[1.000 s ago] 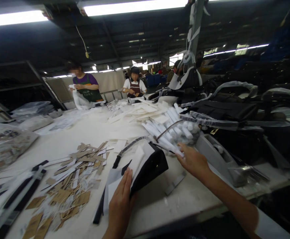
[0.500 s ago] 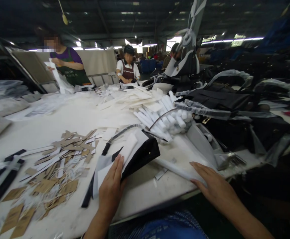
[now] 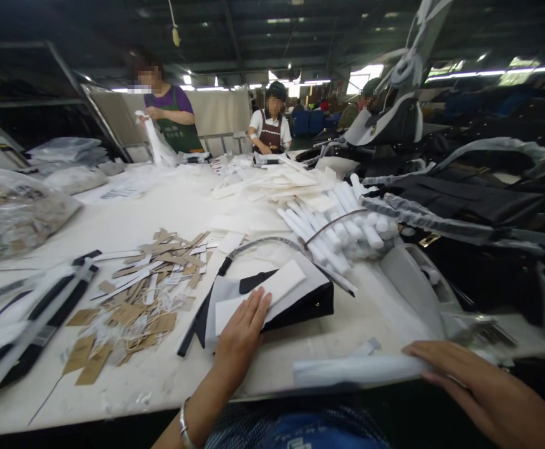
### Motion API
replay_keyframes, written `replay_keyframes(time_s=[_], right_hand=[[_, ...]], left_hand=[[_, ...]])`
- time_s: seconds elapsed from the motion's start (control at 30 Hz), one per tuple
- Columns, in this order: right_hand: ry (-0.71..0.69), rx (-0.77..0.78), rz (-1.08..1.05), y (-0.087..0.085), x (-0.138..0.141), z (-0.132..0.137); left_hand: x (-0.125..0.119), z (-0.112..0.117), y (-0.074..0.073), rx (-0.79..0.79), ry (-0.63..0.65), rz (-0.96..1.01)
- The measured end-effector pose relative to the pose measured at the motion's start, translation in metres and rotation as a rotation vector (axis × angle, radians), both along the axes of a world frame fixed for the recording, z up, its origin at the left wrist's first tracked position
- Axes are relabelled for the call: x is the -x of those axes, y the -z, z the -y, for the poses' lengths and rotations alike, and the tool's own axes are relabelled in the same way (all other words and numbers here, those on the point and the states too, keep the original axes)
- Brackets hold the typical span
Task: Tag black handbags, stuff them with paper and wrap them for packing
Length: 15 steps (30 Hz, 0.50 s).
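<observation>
My left hand (image 3: 242, 330) lies flat, fingers stretched out, on a black bag (image 3: 295, 299) that is partly wrapped in white paper with a white strip across it. The bag rests on the white table (image 3: 160, 212) in front of me, its wrapped strap curving behind it. My right hand (image 3: 478, 386) is at the table's near edge, fingers closed along the end of a long white paper roll (image 3: 356, 369) that lies sideways. A heap of the same white rolls (image 3: 338, 224) sits behind the bag.
Brown card tags with strings (image 3: 141, 299) are scattered to the left, beside black straps (image 3: 33, 324). Black bags with wrapped handles (image 3: 464, 199) crowd the right. A grey tool (image 3: 422, 287) lies near them. Two people (image 3: 169, 118) work at the far end.
My right hand has drawn one white roll from the heap back to the table's near edge. The bag under my left hand now lies flatter. The view has shifted.
</observation>
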State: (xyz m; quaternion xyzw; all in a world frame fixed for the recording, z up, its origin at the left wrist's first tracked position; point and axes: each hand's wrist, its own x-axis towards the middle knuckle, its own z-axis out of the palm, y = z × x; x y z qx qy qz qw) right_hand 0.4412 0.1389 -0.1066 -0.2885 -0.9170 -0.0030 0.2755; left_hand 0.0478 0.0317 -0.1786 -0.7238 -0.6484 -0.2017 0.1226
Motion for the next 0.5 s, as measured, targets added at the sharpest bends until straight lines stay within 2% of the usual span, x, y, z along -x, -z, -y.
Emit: replay_keyframes(time_s=[0.07, 0.1, 0.17, 0.23, 0.37, 0.5], right_hand=[[-0.097, -0.014, 0.052, -0.014, 0.019, 0.002], [-0.125, -0.012, 0.064, -0.015, 0.031, 0.003], [-0.144, -0.006, 0.058, -0.009, 0.055, 0.003], [-0.149, -0.008, 0.053, 0.005, 0.073, 0.003], [-0.132, -0.067, 0.014, 0.034, 0.096, 0.008], [-0.099, -0.125, 0.003, 0.049, 0.114, 0.016]], left_hand=[[-0.002, -0.001, 0.003, 0.025, 0.017, -0.012], [-0.002, -0.002, 0.004, 0.042, 0.030, -0.013], [0.000, -0.004, 0.003, 0.091, 0.076, 0.004], [0.005, -0.007, -0.003, 0.178, 0.128, 0.046], [0.021, -0.016, -0.034, 0.396, 0.202, 0.134], [0.029, -0.027, -0.063, 0.511, 0.262, 0.125]])
